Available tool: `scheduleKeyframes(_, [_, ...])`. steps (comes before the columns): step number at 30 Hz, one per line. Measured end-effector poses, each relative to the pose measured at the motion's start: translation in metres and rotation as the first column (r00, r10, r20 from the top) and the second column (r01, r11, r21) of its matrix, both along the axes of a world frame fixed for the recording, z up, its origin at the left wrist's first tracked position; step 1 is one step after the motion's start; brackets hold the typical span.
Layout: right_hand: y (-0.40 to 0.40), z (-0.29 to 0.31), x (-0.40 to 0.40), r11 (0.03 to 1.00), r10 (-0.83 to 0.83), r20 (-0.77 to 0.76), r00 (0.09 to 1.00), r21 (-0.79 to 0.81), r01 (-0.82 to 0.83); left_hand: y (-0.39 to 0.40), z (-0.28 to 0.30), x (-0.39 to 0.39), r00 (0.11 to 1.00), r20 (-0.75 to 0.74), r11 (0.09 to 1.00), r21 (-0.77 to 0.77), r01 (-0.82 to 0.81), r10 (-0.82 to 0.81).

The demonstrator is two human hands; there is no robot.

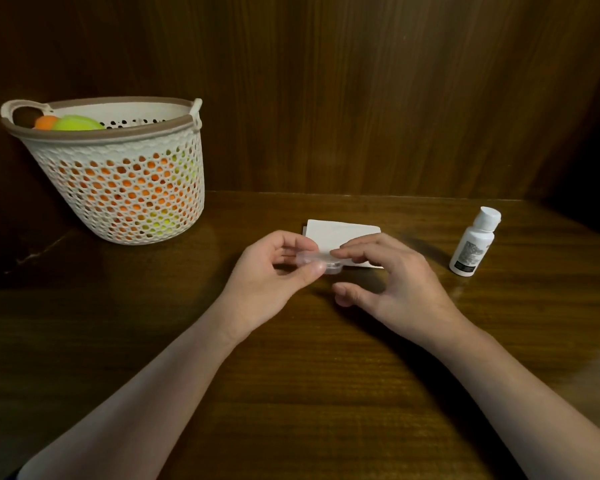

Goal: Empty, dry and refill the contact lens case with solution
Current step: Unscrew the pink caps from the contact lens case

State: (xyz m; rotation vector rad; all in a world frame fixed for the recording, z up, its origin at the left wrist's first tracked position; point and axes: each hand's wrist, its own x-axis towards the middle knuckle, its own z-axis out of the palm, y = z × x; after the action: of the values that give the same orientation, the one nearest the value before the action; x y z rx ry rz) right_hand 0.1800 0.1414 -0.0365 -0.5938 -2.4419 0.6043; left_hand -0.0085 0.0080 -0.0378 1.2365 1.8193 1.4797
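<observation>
Head view: dark wooden table [291, 393], wood-panelled wall [361, 98].

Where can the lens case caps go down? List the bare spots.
Bare wood lies between the basket and the left hand, and along the near table edge between the forearms. It is crowded around the lens case, the folded tissue and the right hand, towards the solution bottle.

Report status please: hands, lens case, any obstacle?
Left hand pinches lens case. Right hand open, fingertips at its cap. Bottle capped, upright, at right. Nothing in the way.
</observation>
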Motion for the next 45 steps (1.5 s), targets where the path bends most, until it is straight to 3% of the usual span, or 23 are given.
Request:
scheduleKeyframes(4, [0.018,-0.002,0.012,0.994,-0.032,0.283,0.959,-0.096,0.062,-0.003,-0.001,-0.011,0.979,-0.168,0.992,-0.033,-0.123,0.116])
scheduleKeyframes(7, [0.023,0.0,0.017,0.991,0.002,0.382,0.924,-0.121,0.048,-0.003,-0.005,-0.015,0.969,-0.227,0.99,-0.074,-0.119,0.099])
scheduleKeyframes(18, [0.016,-0.003,0.011,0.98,0.072,0.286,0.956,-0.198,-0.014,-0.007,-0.005,-0.017,0.918,-0.396,0.955,-0.273,-0.116,-0.002])
scheduleKeyframes(23, [0.008,-0.01,0.002,0.982,0.073,0.242,0.968,-0.187,-0.027,-0.012,0.005,-0.005,0.829,-0.559,0.986,-0.135,-0.096,0.005])
scheduleKeyframes(27, [0.011,-0.008,0.005,0.983,0.057,0.25,0.967,-0.186,-0.01,-0.013,0.006,0.004,0.852,-0.498,0.982,-0.17,0.086,-0.161])
scheduleKeyframes(30, [0.013,-0.005,0.007,0.982,0.052,0.273,0.961,-0.187,0.0,-0.013,0.0,0.006,0.82,-0.526,0.966,-0.23,0.118,-0.225])
scheduleKeyframes(45, [0.012,-0.008,0.005,0.972,0.025,0.261,0.965,-0.232,0.038,-0.005,-0.013,0.004,0.866,-0.46,0.97,-0.221,0.101,-0.195])
